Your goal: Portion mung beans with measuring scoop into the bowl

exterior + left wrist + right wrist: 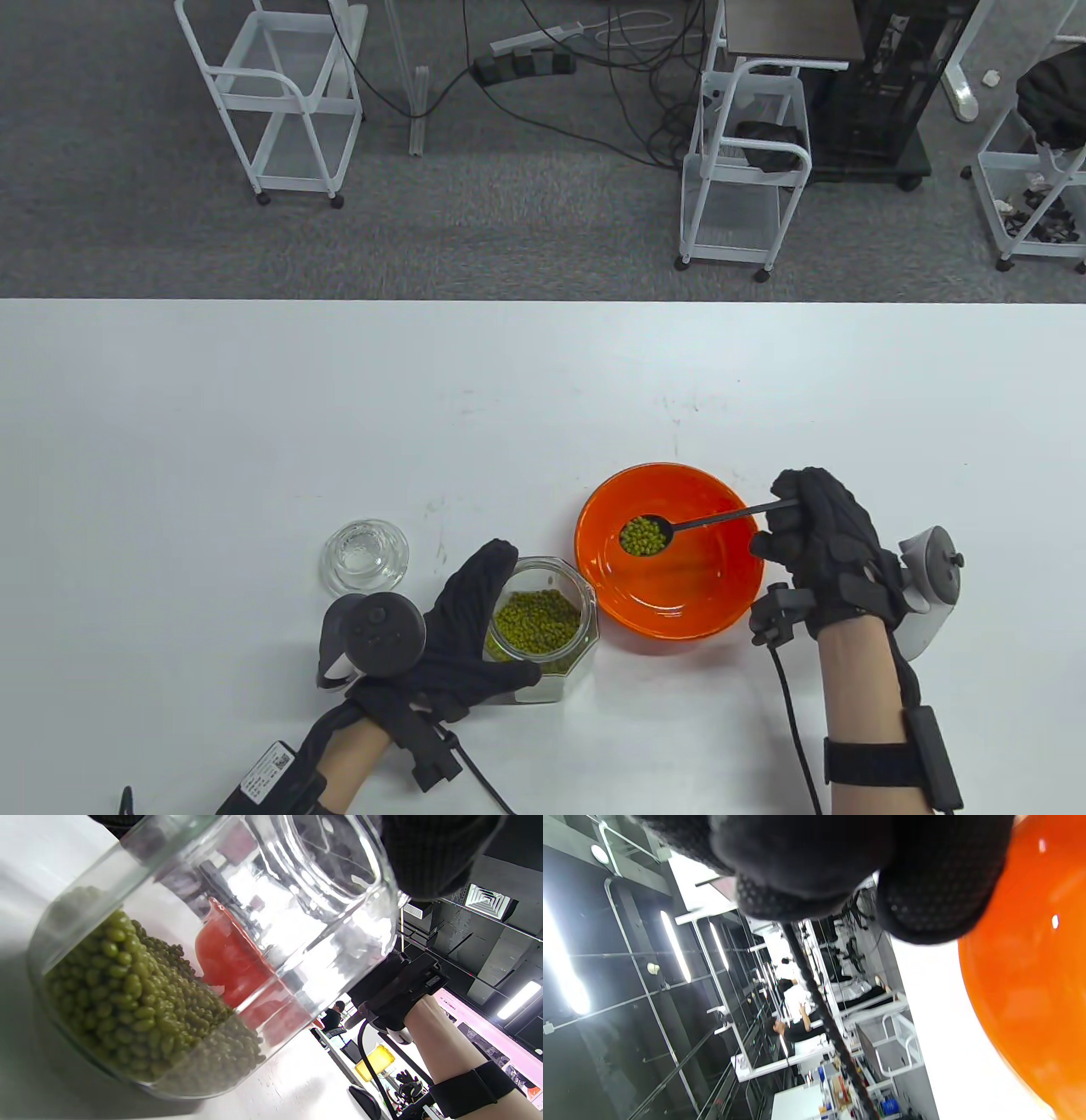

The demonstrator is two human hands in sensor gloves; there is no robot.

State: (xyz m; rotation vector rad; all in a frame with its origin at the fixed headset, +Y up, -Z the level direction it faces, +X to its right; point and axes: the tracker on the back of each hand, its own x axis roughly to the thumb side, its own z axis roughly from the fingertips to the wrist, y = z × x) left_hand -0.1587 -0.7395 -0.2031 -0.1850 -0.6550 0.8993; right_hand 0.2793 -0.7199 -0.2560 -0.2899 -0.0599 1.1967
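Observation:
An orange bowl [679,607] sits on the white table near the front, with no beans showing on its floor. Over it hangs a black measuring scoop [670,528] heaped with green mung beans. My right hand [814,543] pinches the end of the scoop's thin handle, at the bowl's right rim. To the bowl's left stands an open glass jar [543,624] partly full of mung beans [140,1001]. My left hand [462,628] wraps around the jar from its left side. In the right wrist view the orange bowl [1031,993] fills the right edge below my gloved fingertips [937,899].
The jar's glass lid [365,556] lies on the table just left of the jar. The table's far edge runs across the middle of the table view, with white wire carts [742,170] and cables on the carpet beyond.

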